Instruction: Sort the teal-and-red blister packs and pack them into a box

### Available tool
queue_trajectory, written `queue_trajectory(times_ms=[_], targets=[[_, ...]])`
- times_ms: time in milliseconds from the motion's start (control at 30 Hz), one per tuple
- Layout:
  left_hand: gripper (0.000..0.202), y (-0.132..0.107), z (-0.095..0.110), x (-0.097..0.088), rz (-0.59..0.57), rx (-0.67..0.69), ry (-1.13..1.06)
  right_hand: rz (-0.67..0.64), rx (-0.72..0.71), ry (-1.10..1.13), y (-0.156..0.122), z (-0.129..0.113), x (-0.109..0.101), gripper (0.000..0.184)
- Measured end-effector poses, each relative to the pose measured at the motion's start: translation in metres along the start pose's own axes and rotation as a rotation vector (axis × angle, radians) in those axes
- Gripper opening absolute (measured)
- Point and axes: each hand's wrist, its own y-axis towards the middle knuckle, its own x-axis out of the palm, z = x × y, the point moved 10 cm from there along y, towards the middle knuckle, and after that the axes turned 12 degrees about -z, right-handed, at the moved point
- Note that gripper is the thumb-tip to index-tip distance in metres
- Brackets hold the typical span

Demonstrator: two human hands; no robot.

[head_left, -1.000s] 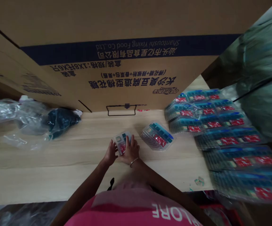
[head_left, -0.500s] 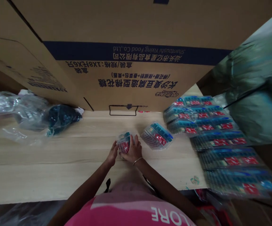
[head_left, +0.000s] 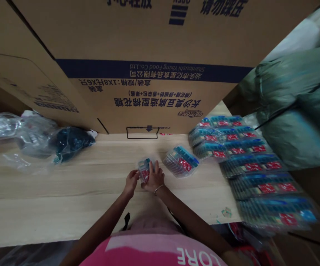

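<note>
A small clear plastic pack (head_left: 144, 169) with a blue and red card inside sits between both my hands on the wooden table (head_left: 65, 192). My left hand (head_left: 131, 182) is curled against its left side. My right hand (head_left: 155, 178) wraps round its right side, a thin bracelet on that wrist. To the right of my hands lies a stack of the same packs (head_left: 180, 161), tilted on the table.
Rows of stacked blue and red packs (head_left: 248, 162) cover the table's right side. A large cardboard box (head_left: 149, 66) stands behind. Clear plastic bags (head_left: 24, 136), one with dark contents (head_left: 70, 142), lie at the left. Green sacks (head_left: 295, 111) are at the right.
Both hands stay on the small pack; it has been turned slightly between them. The view has shifted a little, so the box shows more of its upper print.
</note>
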Motion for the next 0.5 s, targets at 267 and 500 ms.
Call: queue_trajectory(times_ms=[267,500], targets=[[0.040,-0.001,-0.008,0.003,-0.039,-0.097,-0.048,0.013,-0.014,0.025,0.001,0.001,0.000,0.120],[0.045,-0.013,0.002,0.015,-0.076,-0.018,-0.019,0.072,-0.119,0.333,0.019,0.016,-0.011,0.093]])
